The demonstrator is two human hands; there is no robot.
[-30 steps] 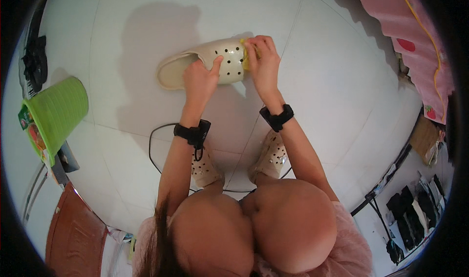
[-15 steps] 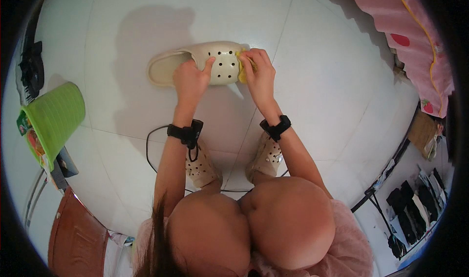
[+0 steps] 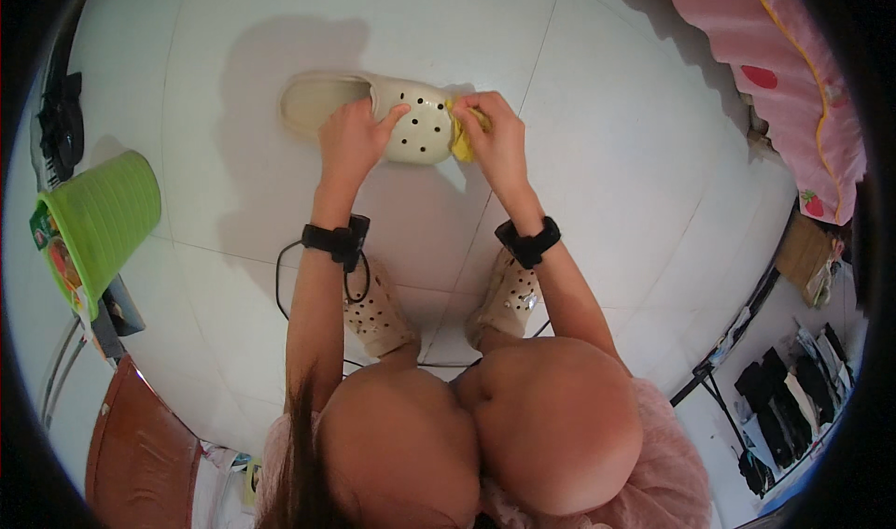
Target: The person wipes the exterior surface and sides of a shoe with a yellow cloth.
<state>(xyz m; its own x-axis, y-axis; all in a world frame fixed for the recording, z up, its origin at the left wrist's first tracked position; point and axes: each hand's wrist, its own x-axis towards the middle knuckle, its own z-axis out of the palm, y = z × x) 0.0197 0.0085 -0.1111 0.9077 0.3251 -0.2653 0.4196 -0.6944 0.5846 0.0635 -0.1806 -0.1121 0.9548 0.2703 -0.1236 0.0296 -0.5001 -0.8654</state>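
Worn clogs (image 3: 378, 316): one pair, nearest. Right hand (image 3: 497, 137): pinching yellow cloth (image 3: 469, 143) against a clog's toe. Left hand (image 3: 351, 143): gripping that cream clog (image 3: 427, 135) at its opening. Clog: on the floor (image 3: 616, 183), away from its edges; toe now swung nearer, apparently keeping cloth contact. Floor edges: green bin (image 3: 107, 213) left, pink curtain (image 3: 793, 109) far right; moving room between.

Pale, smooth floor tiles (image 3: 607, 174) meet along thin, dark joints and bear a broad, soft-edged shadow (image 3: 257, 81) at far left of centre. Left: a ribbed green bin (image 3: 117, 207); near left, a reddish-brown panel (image 3: 140, 445). Far right: pink fabric (image 3: 784, 109) with strawberry motifs and a yellow line. Near right: dark and light articles (image 3: 775, 412) side by side.
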